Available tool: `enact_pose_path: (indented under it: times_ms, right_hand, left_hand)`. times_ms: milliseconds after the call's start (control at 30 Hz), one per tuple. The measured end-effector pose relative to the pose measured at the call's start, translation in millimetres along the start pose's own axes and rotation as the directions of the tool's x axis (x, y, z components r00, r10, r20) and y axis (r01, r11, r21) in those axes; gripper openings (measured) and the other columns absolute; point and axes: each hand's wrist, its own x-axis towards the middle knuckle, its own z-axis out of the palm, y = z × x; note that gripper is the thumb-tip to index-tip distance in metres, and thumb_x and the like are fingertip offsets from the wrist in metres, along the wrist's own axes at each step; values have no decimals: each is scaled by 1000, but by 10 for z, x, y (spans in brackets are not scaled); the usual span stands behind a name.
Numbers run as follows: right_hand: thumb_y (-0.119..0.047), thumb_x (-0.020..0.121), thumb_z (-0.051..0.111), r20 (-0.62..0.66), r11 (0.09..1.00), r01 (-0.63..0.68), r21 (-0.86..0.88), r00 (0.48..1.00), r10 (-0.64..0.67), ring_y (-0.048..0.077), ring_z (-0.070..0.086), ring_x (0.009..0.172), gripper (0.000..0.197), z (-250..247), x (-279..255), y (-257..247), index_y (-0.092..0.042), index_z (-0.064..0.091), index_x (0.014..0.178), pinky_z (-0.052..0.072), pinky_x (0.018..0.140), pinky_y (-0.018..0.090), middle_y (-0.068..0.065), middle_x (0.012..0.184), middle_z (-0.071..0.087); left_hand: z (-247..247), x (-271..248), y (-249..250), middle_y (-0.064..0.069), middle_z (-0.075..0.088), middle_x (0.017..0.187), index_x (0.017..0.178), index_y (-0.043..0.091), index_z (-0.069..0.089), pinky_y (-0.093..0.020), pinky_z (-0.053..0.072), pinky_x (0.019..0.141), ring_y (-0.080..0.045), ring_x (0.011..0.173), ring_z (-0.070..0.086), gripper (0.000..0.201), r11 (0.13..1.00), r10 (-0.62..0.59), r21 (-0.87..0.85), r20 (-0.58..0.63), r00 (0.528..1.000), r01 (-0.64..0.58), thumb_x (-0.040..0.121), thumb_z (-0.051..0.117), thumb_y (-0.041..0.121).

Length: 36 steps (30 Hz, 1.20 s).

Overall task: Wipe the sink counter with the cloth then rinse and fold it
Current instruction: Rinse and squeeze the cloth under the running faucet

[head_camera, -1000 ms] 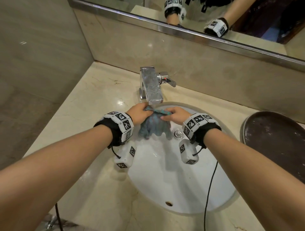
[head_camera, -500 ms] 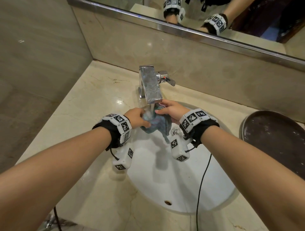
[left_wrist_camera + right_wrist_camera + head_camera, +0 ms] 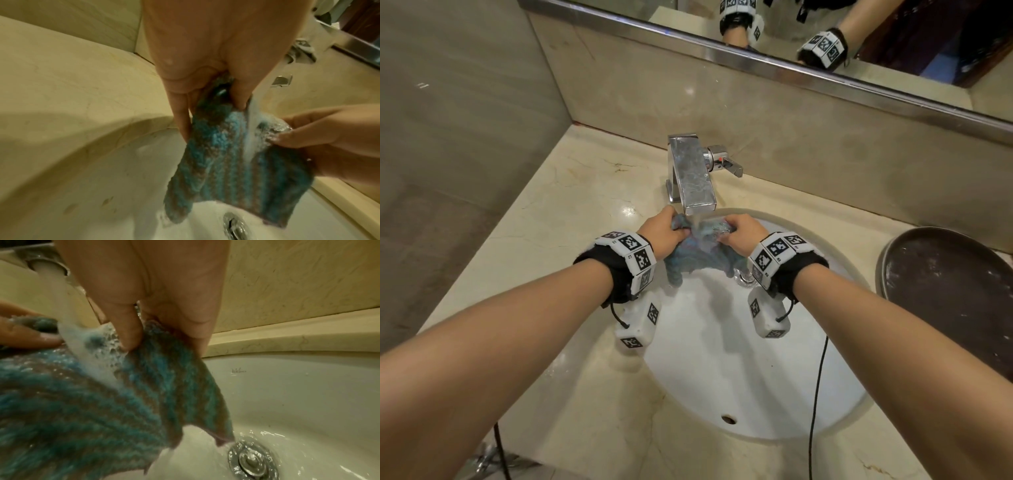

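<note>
Nearest you, the white basin (image 3: 722, 377) is wet, and its overflow hole sits at the near rim. Your two forearms reach over it toward the tap.

Your left hand (image 3: 662, 233) pinches the left upper edge of the knitted blue-and-grey cloth (image 3: 698, 253), thumb and fingers curled round it. Your right hand (image 3: 741, 229) grips the right upper edge the same way. A second ago you held the cloth bunched with your hands close together. Now your hands are further apart, so the cloth is stretched open between them and hangs down as a sheet over the drain (image 3: 252, 460).

The water stream (image 3: 252, 129) falls from the chrome faucet (image 3: 693, 178) and lands on the cloth's upper middle, between your two grips; the right wrist view shows it foaming on the knit there. Runoff leaves the lower corners and goes to the drain.

I take this to mean the wiping is behind you and the rinse is in full flow: spreading the cloth lets the water reach more of it. Squeezing out and folding are still ahead.

Beyond the basin, the faucet's side lever (image 3: 729, 166) stands out to the right. On the marble counter (image 3: 534, 240) to your right rests a dark round tray (image 3: 955, 291). Past that, the mirror (image 3: 825, 34) shows your wristbands.
</note>
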Motion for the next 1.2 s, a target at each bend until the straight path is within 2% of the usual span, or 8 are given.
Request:
enact_pose_path:
  times_ms: [133, 200, 300, 467, 667, 867, 1100, 1200]
  right_hand:
    - [-15, 93, 54, 34, 969, -68, 239, 997, 62, 20, 56, 81, 19, 36, 14, 59, -7, 65, 106, 46, 67, 25, 5, 87, 61]
    - [-14, 93, 54, 31, 931, -98, 353, 995, 93, 18, 60, 71, 18, 52, 27, 101, -8, 65, 105, 51, 76, 29, 5, 80, 63]
    - [-12, 93, 54, 58, 856, -158, 493, 987, 149, 8, 57, 58, 16, 58, 5, 84, -9, 62, 106, 50, 59, 13, 1, 74, 60]
    - [-6, 91, 55, 157, 738, -237, 632, 971, 178, 31, 63, 97, 23, 45, -19, 18, -8, 57, 113, 49, 97, 47, 15, 111, 64]
    - [4, 90, 51, 136, 706, -214, 675, 977, 166, 26, 61, 87, 38, 0, -46, 21, -6, 54, 126, 50, 90, 39, 13, 105, 61]
    - [-1, 90, 55, 163, 731, -206, 650, 978, 131, 32, 62, 106, 43, 59, -63, 9, -8, 52, 132, 49, 97, 46, 15, 118, 63]
    - [5, 93, 31, 326, 563, -302, 769, 943, 60, 27, 52, 82, 48, 51, -67, -32, -6, 44, 138, 48, 91, 43, 25, 101, 58]
    - [14, 90, 35, 302, 656, -204, 727, 952, -38, 25, 55, 85, 48, 72, -95, 1, -1, 49, 133, 54, 85, 37, 17, 101, 56]
  left_hand:
    - [-2, 1, 7, -23, 58, 116, 119, -1, 41, -41, 51, 85, -37, 105, 59, 39, 997, -58, -53, 53, 997, 60, 94, 50, 28]
    - [-3, -7, 6, -19, 58, 105, 116, 1, 41, -36, 58, 66, -32, 88, 63, 36, 989, -92, -108, 96, 991, 102, 94, 49, 29]
    - [7, -27, 17, -3, 49, 75, 96, 9, 41, -18, 43, 34, -15, 59, 51, 18, 977, -129, -157, 108, 986, 146, 96, 46, 27]
    - [40, -8, 5, -3, 49, 72, 73, 18, 40, -22, 37, 50, -13, 59, 46, 24, 967, -141, -201, 98, 985, 159, 95, 49, 23]
    - [19, -44, -52, -7, 56, 107, 119, 8, 54, -32, 47, 77, -21, 98, 55, 27, 966, -163, -170, 190, 968, 196, 94, 49, 18]
    - [69, -54, 21, -3, 57, 72, 73, 13, 54, -19, 40, 56, -6, 52, 59, 28, 895, -155, -386, 203, 967, 224, 97, 41, 14]
    - [113, -101, 71, -2, 61, 112, 115, 13, 55, -32, 44, 97, -17, 104, 58, 31, 911, -40, -391, 236, 971, 133, 89, 59, 30]
    - [83, -109, 54, -2, 59, 111, 123, 11, 55, -25, 46, 83, -16, 98, 57, 39, 909, -43, -399, 205, 978, 124, 86, 64, 21]
